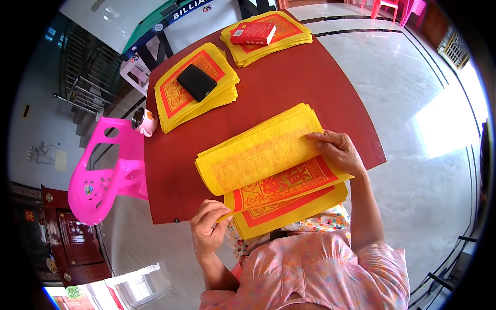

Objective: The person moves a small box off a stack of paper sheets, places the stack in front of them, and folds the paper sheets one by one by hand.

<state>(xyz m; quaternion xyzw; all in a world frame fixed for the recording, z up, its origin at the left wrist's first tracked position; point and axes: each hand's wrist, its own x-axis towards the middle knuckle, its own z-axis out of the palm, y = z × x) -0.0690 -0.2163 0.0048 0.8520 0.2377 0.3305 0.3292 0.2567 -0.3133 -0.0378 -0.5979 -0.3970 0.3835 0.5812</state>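
A pile of yellow joss paper [263, 150] lies at the near edge of the table, its upper sheets curled over away from me. Beneath the curl shows a sheet with a red and gold print [289, 182]. My left hand [208, 226] pinches the near left corner of a sheet between thumb and fingers. At the right end, my right hand [341, 151] is closed on the edge of the curled paper, thumb on top. Lower sheets [310, 209] overhang the table edge above my lap. How many sheets each hand grips cannot be made out.
On the red-brown table [268, 85], a black phone [197, 82] rests on one yellow paper stack [222, 95] and a red book [252, 33] on another stack [297, 39]. A pink mug [148, 123] stands at the left edge, beside a pink plastic chair [121, 170].
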